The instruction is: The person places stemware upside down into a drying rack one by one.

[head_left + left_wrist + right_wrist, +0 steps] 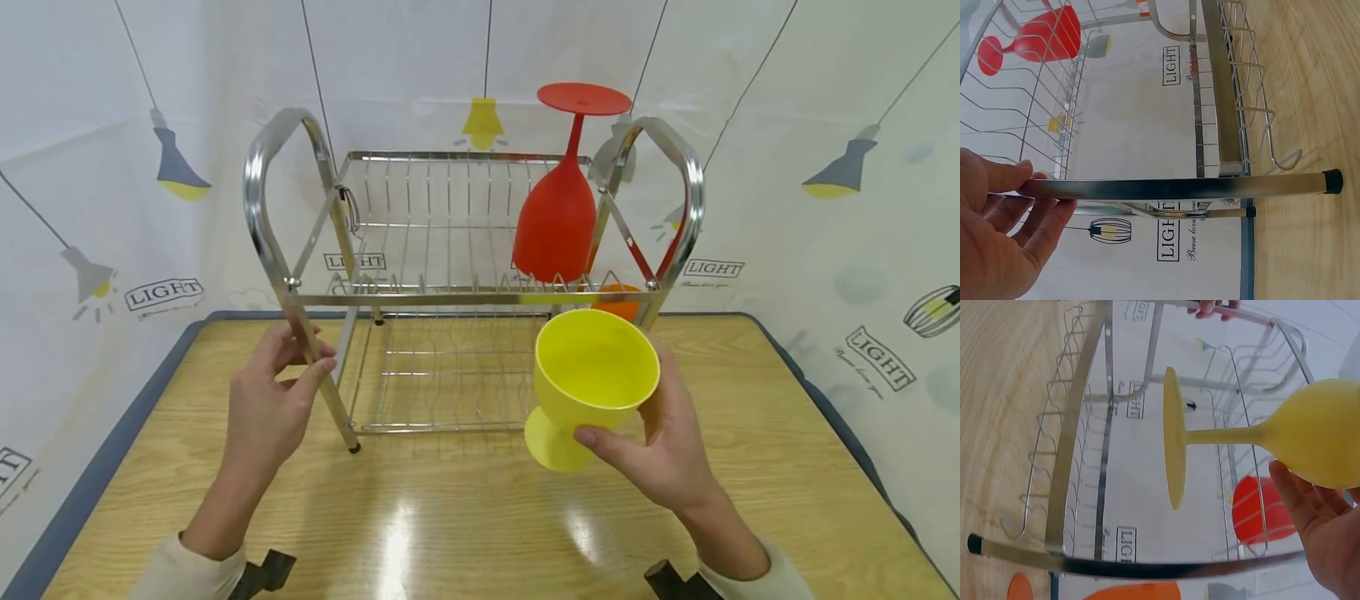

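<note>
In the head view my right hand (667, 442) holds a yellow plastic goblet (596, 367) by its bowl, thumb at the near side and fingers partly hidden behind. The goblet is upright, slightly tilted, in front of the rack's right side. The right wrist view shows its stem and round foot (1175, 437) apart from the rack. My left hand (273, 396) pinches the left front leg of a two-tier metal dish rack (465, 298) between thumb and fingers. A red goblet (558, 217) stands upside down on the rack's upper tier, at the right.
The rack stands on a wood-grain table (465, 517) with a dark edge. An orange object (618, 304) is partly hidden behind the rack's right side. A pale curtain (420, 50) printed with lamps hangs around the table's back and sides.
</note>
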`<state>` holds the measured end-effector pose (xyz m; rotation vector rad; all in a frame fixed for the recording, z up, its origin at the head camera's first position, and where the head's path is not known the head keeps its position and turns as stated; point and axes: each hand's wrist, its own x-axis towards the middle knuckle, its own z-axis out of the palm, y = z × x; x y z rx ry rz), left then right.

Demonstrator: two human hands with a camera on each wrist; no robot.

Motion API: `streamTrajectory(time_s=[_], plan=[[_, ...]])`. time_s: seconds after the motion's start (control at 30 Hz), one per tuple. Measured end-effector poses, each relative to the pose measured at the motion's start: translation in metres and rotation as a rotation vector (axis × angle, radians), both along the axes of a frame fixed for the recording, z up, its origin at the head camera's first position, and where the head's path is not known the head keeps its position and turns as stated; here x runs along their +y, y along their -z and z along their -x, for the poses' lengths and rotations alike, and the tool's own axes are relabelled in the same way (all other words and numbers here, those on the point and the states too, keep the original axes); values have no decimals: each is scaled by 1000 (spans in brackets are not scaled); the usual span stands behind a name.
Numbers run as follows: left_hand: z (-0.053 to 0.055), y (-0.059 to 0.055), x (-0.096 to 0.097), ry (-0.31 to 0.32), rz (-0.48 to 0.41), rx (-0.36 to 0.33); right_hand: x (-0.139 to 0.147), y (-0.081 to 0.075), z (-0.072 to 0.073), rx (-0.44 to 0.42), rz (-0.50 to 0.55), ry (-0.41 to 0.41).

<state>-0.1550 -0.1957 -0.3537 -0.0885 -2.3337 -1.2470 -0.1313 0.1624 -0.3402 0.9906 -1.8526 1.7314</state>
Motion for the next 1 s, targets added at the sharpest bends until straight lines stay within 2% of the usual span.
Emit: streamTrajectory(time_s=[0.13, 0.37, 0.57, 0.67, 0.87, 0.93, 1.0], plan=[[0, 1, -1, 10, 11, 6, -13, 0, 4, 20, -10, -49], [1, 1, -1, 37, 23, 23, -27, 0, 6, 23, 4, -47], [-2, 4, -2, 23, 39, 34, -31, -2, 10, 20, -12, -65], [-7, 4, 0, -33, 71, 69, -31, -2, 10, 8, -19, -71], [-21, 4, 7, -210, 164, 162, -31, -6, 12, 14, -53, -62], [-26, 3, 10, -244, 191, 162, -30, -9, 13, 20, -70, -58], [-31, 1, 13, -247, 200, 133, -29, -12, 12, 20, -94, -50]])
